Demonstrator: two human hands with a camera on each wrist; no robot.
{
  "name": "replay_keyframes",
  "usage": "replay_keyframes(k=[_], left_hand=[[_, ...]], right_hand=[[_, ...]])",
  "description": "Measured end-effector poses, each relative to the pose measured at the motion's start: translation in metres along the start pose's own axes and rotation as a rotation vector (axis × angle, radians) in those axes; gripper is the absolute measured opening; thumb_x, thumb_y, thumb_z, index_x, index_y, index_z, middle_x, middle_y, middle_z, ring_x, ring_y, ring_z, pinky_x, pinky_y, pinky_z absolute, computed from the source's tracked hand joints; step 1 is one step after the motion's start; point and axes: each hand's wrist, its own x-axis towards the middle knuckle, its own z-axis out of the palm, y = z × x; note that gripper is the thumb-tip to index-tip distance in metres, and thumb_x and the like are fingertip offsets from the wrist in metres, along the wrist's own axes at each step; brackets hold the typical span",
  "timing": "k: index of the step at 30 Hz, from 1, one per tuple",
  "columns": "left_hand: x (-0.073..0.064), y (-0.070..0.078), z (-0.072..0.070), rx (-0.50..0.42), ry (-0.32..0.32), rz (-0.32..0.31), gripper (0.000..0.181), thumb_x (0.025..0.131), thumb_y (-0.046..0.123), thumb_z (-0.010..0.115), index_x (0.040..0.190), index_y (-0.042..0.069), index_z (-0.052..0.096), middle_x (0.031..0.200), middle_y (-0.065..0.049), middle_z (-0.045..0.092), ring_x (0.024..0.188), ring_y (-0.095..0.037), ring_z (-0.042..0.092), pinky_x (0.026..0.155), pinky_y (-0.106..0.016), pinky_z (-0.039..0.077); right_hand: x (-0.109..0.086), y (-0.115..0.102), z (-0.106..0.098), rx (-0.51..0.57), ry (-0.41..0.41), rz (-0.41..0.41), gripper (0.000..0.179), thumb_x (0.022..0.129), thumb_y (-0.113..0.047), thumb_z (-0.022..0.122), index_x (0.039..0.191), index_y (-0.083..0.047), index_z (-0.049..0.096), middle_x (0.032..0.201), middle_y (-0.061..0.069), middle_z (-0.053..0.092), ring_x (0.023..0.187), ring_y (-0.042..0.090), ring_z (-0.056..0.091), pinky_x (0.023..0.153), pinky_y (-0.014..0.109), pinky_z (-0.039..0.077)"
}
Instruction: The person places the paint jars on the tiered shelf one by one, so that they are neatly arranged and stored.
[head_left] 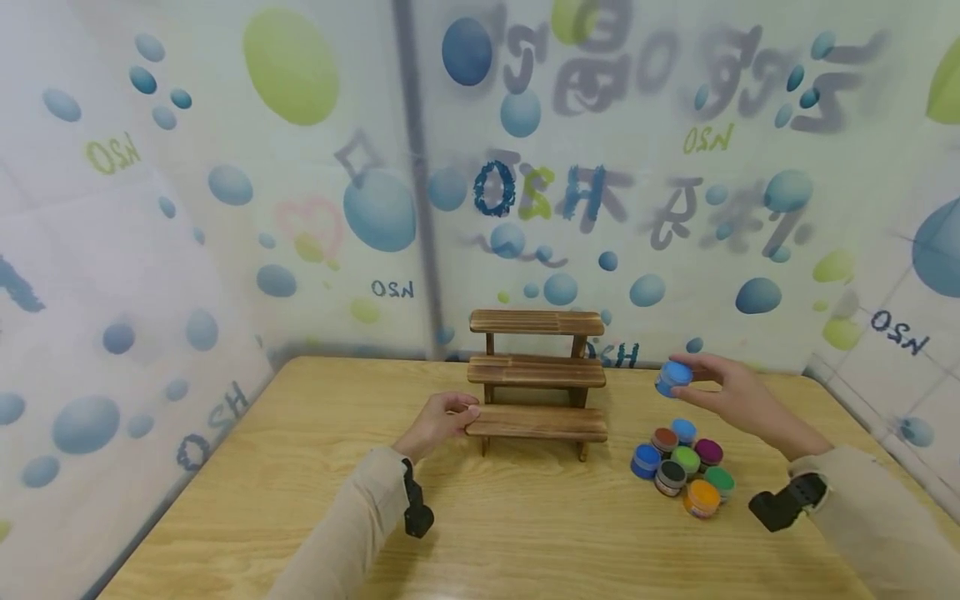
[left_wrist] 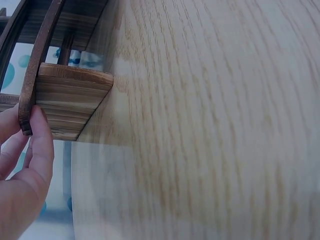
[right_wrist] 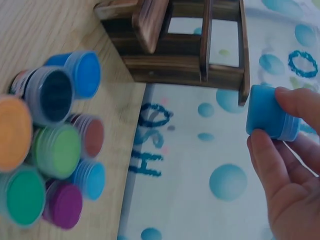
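Narrow gap btwn wooden shelf (head_left: pixel 536 371) & jar cluster (head_left: pixel 685 459).
R hand (head_left: pixel 731 390) w/ blue jar (head_left: pixel 673 379) has open air toward shelf; L hand (head_left: pixel 441 422) blocks bottom tier's (head_left: pixel 543 422) left end.

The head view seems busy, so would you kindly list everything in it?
Wood-grain table: one, pale brown, lower half
Three-tier wooden stand: one, brown, at the table's back
Small round lidded jars: eight, blue, light blue, brown, lime, purple, black, green, orange, right of the stand
Held lidded jar: one, light blue, off the table
Spotted lettered sheeting: count unclear, whitish with a grey vertical band, around the table
Wrist devices: two, black, on the wrists
Sleeves: two, beige, on the forearms
Left hand: one, gripping the lowest shelf
Right hand: one, holding the held jar
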Motion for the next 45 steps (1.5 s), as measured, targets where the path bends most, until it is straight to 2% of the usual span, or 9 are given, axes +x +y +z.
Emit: replay_keyframes(k=[8, 14, 21, 25, 32, 39, 45], left_hand=[[-0.002, 0.000, 0.000, 0.003, 0.005, 0.015, 0.023, 0.087, 0.007, 0.057, 0.105, -0.006, 0.057, 0.088, -0.012, 0.056, 0.072, -0.014, 0.054, 0.065, -0.034, 0.050], [-0.003, 0.000, 0.001, 0.016, 0.007, 0.016, 0.024, 0.087, 0.009, 0.056, 0.106, -0.005, 0.057, 0.089, -0.012, 0.056, 0.072, -0.014, 0.054, 0.065, -0.034, 0.050], [-0.003, -0.001, 0.001, 0.005, -0.001, 0.019, 0.023, 0.087, 0.008, 0.056, 0.106, -0.005, 0.057, 0.087, -0.011, 0.055, 0.072, -0.013, 0.053, 0.066, -0.036, 0.050], [-0.003, -0.001, 0.000, 0.006, -0.004, 0.031, 0.023, 0.088, 0.009, 0.055, 0.106, -0.006, 0.056, 0.088, -0.012, 0.055, 0.073, -0.014, 0.053, 0.066, -0.036, 0.050], [-0.002, -0.002, 0.001, -0.008, -0.019, 0.046, 0.025, 0.088, 0.011, 0.056, 0.106, -0.006, 0.056, 0.089, -0.011, 0.055, 0.074, -0.013, 0.052, 0.068, -0.036, 0.050], [-0.003, -0.007, 0.001, -0.004, -0.014, 0.061, 0.025, 0.088, 0.012, 0.055, 0.107, -0.006, 0.056, 0.089, -0.012, 0.056, 0.074, -0.013, 0.052, 0.064, -0.032, 0.050], [-0.003, -0.005, -0.001, 0.005, -0.016, 0.052, 0.025, 0.088, 0.012, 0.055, 0.108, -0.004, 0.057, 0.089, -0.010, 0.055, 0.074, -0.013, 0.052, 0.065, -0.031, 0.050]], right_hand=[[0.033, -0.026, 0.021, 0.052, -0.040, -0.061, 0.050, 0.083, -0.025, 0.063, 0.125, -0.001, 0.047, 0.116, 0.019, 0.052, 0.099, 0.033, 0.053, 0.076, 0.043, 0.047], [0.058, -0.043, 0.040, 0.100, -0.025, -0.128, 0.046, 0.081, -0.016, 0.066, 0.120, 0.002, 0.051, 0.110, 0.018, 0.056, 0.095, 0.030, 0.055, 0.069, 0.034, 0.049], [0.086, -0.063, 0.057, 0.131, -0.010, -0.175, 0.045, 0.080, -0.017, 0.067, 0.119, 0.002, 0.053, 0.102, 0.015, 0.059, 0.091, 0.027, 0.056, 0.073, 0.039, 0.047], [0.101, -0.075, 0.068, 0.153, -0.017, -0.187, 0.044, 0.081, -0.015, 0.066, 0.119, 0.002, 0.053, 0.104, 0.015, 0.058, 0.091, 0.027, 0.056, 0.075, 0.040, 0.046], [0.119, -0.090, 0.081, 0.198, -0.057, -0.121, 0.048, 0.082, -0.019, 0.065, 0.124, -0.003, 0.050, 0.113, 0.014, 0.057, 0.102, 0.026, 0.054, 0.081, 0.039, 0.046], [0.138, -0.105, 0.079, 0.201, -0.072, -0.097, 0.049, 0.083, -0.017, 0.064, 0.127, -0.003, 0.047, 0.113, 0.016, 0.056, 0.103, 0.026, 0.053, 0.083, 0.038, 0.045], [0.155, -0.111, 0.087, 0.261, -0.062, -0.087, 0.048, 0.082, -0.012, 0.064, 0.125, 0.002, 0.046, 0.115, 0.018, 0.054, 0.104, 0.028, 0.052, 0.081, 0.037, 0.046]])
